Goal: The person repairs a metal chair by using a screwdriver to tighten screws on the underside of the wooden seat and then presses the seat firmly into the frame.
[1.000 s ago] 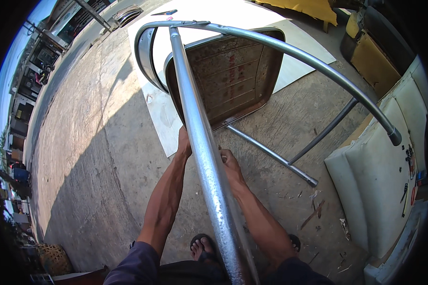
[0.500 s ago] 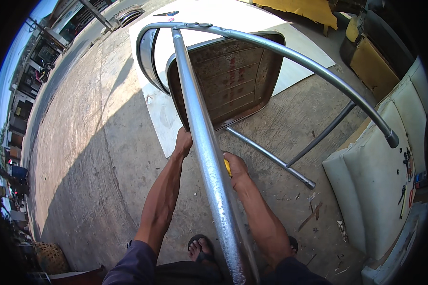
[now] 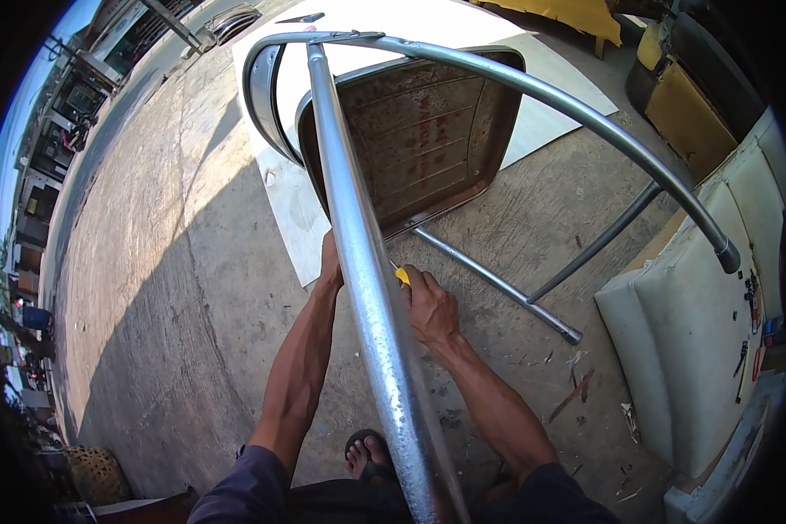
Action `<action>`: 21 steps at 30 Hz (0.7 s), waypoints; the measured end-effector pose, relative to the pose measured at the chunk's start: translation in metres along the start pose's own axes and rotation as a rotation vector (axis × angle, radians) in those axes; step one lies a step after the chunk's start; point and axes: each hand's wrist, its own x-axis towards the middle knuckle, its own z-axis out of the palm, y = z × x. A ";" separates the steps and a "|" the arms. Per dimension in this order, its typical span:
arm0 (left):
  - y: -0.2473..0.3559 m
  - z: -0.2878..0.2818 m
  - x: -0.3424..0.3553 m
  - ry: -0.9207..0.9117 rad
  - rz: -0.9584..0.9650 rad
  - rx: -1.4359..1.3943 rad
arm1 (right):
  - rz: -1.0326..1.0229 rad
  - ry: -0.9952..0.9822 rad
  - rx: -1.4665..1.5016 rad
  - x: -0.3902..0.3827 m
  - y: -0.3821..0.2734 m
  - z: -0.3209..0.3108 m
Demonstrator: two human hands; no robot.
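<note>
The right hand (image 3: 434,307) in the head view is curled around a yellow-handled tool (image 3: 402,276), whose thin tip points up toward the near edge of a rusty brown seat pan (image 3: 428,148). The left hand (image 3: 329,262) is at that same edge, on the other side of a thick silver tube (image 3: 358,262) that partly covers it; whether its fingers grip or merely touch, I cannot tell. The seat pan is tipped with its ribbed, red-marked underside toward the person, within the chair's metal frame. A curved tube (image 3: 555,93) sweeps over it to the right, and a thinner bar (image 3: 498,281) slants down from near its lower edge. Behind the pan a white sheet (image 3: 568,118) lies on the concrete floor (image 3: 175,349). To the right sits a pale padded cushion (image 3: 664,358) with small dark pieces and tools on it.
</note>
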 end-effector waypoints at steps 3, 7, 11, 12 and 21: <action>-0.010 0.000 0.001 0.007 -0.007 -0.097 | 0.100 -0.119 0.192 0.005 0.013 0.006; -0.002 0.004 -0.002 0.037 -0.033 -0.084 | 0.895 -0.453 1.398 0.016 0.018 -0.013; 0.011 0.006 -0.010 0.020 -0.018 0.026 | 0.419 -0.133 0.617 -0.001 0.004 0.005; 0.013 0.010 -0.010 0.004 -0.018 0.030 | 0.153 0.019 0.364 -0.004 0.014 0.015; 0.008 0.010 -0.009 0.042 0.035 0.051 | 0.894 -0.245 1.258 0.011 -0.018 -0.012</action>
